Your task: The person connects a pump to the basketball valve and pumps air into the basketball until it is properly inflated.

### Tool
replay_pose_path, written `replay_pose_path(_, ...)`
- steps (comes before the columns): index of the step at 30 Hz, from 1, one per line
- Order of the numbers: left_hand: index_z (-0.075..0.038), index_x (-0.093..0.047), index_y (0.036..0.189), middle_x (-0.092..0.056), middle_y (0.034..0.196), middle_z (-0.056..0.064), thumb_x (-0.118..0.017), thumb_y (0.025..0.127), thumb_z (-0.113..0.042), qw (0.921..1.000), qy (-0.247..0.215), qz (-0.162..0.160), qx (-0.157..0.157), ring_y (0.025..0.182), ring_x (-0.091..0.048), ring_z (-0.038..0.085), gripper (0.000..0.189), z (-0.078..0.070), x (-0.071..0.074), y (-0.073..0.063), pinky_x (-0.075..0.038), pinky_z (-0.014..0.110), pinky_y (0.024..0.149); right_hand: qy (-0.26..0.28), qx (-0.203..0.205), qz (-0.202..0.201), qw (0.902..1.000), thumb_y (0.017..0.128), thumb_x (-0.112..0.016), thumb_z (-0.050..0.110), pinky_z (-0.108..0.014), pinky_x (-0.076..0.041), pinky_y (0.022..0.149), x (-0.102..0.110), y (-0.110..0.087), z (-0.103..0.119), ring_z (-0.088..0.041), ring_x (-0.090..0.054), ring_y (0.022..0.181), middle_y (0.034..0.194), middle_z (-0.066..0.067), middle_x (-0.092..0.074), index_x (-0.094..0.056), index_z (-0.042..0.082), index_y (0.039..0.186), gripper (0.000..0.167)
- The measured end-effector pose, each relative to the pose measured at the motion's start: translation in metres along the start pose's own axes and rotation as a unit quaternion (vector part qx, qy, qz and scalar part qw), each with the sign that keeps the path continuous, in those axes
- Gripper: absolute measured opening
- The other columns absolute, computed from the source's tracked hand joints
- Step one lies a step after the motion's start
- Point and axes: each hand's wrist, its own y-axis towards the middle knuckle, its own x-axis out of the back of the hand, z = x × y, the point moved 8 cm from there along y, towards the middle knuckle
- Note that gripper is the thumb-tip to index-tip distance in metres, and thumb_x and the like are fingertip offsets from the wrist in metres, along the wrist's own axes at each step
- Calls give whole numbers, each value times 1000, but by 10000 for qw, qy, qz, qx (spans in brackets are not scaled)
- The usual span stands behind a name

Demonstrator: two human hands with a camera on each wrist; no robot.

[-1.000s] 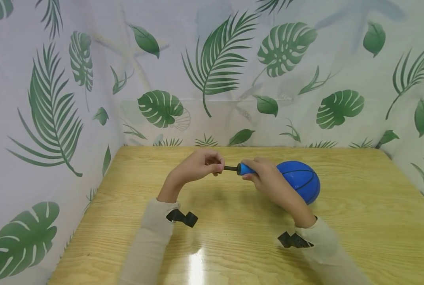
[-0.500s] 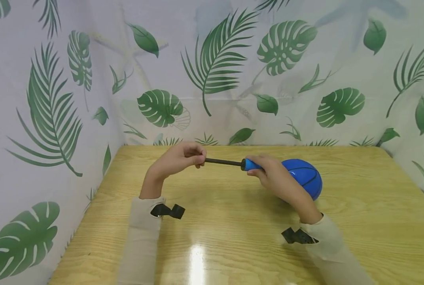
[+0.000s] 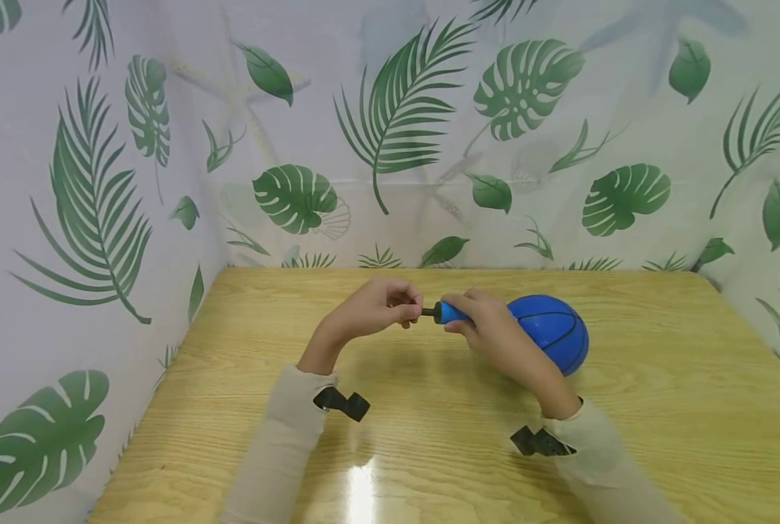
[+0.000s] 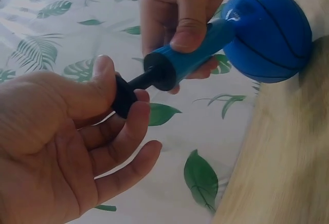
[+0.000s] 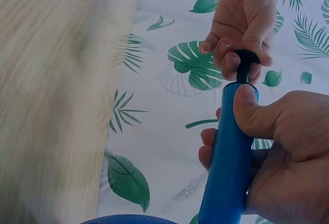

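My right hand (image 3: 495, 324) grips the blue barrel of a hand pump (image 5: 226, 152), its thumb lying along the side. At the pump's other end, my left hand (image 4: 77, 131) pinches the black handle (image 4: 123, 96) between thumb and fingers. Only a short length of black rod shows between handle and barrel. A blue ball (image 3: 554, 331) with black lines rests on the table, just beyond the right hand. In the left wrist view the barrel's far end meets the ball (image 4: 270, 34); whether a needle joins them cannot be made out.
The wooden table (image 3: 390, 444) lies beneath both hands. Behind and to the left stand white walls (image 3: 416, 131) printed with green leaves. A black strap with a small block (image 3: 344, 402) sits at each cuff.
Half a second ago the left hand had drawn the handle out leftward, showing a long rod. Now it is pushed back toward the barrel. Right hand and ball have shifted only slightly.
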Motion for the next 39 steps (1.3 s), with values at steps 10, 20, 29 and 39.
replay_pose_path(10, 2, -65, 101, -64, 89, 8, -60, 103, -6, 9995, 151, -270, -69, 80, -62, 19, 10, -4, 35, -22, -55, 30, 76, 259, -220, 151, 9993, 98, -67, 9, -31, -45, 67, 3, 0, -8, -18, -54, 75, 94, -12, -64, -64, -4, 132, 36)
replay_pose_path(20, 4, -65, 99, -64, 86, 9, -59, 102, -3, 9999, 68, -150, -25, 78, -62, 18, 10, -2, 35, -22, -56, 30, 76, 9, -108, 62, 9999, 95, -70, 10, -32, -45, 67, 0, 2, -6, -20, -54, 77, 91, -12, -64, -67, -1, 126, 32)
replay_pose_path(29, 3, -63, 102, -64, 89, 11, -58, 103, -5, 9998, 79, 185, -68, 79, -63, 14, 10, 1, -3, 0, -59, 29, 76, -50, 104, 31, 9999, 94, -72, 9, -25, -40, 61, -3, 0, 3, -14, -48, 69, 88, -9, -62, -68, 1, 126, 33)
replay_pose_path(39, 0, -64, 100, -63, 91, 7, -60, 102, -5, 9995, -52, -297, 13, 84, -61, 21, 7, 2, 48, -31, -54, 30, 78, 207, -281, 144, 9993, 98, -66, 10, -32, -45, 67, 6, -1, -10, -18, -53, 76, 95, -11, -63, -65, -2, 129, 33)
